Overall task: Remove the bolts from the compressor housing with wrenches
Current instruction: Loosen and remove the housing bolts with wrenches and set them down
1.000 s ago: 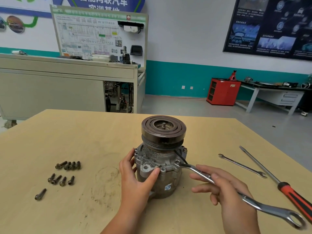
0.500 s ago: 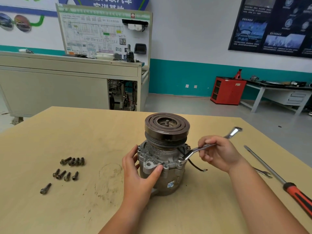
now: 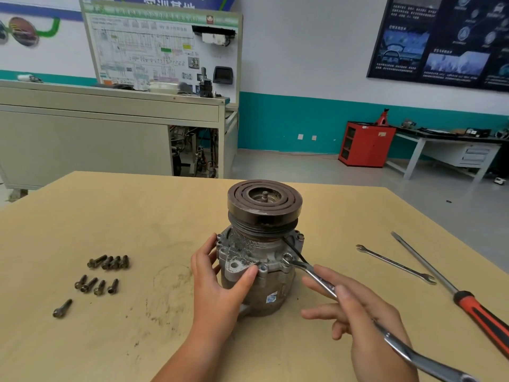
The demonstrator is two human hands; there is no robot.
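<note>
- The compressor housing (image 3: 259, 274) stands upright near the middle of a pale wooden table (image 3: 137, 216), its dark grooved pulley (image 3: 264, 201) on top.
- The left hand (image 3: 220, 288) grasps the housing from its left side, thumb across the front flange and fingers curled round the back.
- The right hand (image 3: 366, 321) holds a silver wrench (image 3: 400, 346), the shaft pinned under the thumb while the other fingers spread out loosely below it.
- The wrench's far end sits on a bolt (image 3: 287, 261) at the front right of the housing flange, and the shaft slants down towards the lower right edge of the view.
- A thin black wire (image 3: 296, 250) runs down the housing just behind the wrench head.
- On the table to the left, well apart from the housing, lie loose bolts (image 3: 108, 262): a tight row, a second row nearer me, and one alone at the front.
- A faint round stain (image 3: 173, 282) marks the wood between the bolts and the left hand.
- To the right lie a slim spare wrench (image 3: 395, 264) and, just beside it, a long screwdriver (image 3: 451, 288) with a red and black handle.
- Behind the table stands a grey bench (image 3: 82, 139) carrying a wiring training board (image 3: 162, 48).
- The wall is white above a teal band (image 3: 289, 119), with a dark poster (image 3: 440, 37) at upper right.
- On the grey floor against that wall are a red cabinet (image 3: 366, 143) and a grey work table (image 3: 446, 150).
</note>
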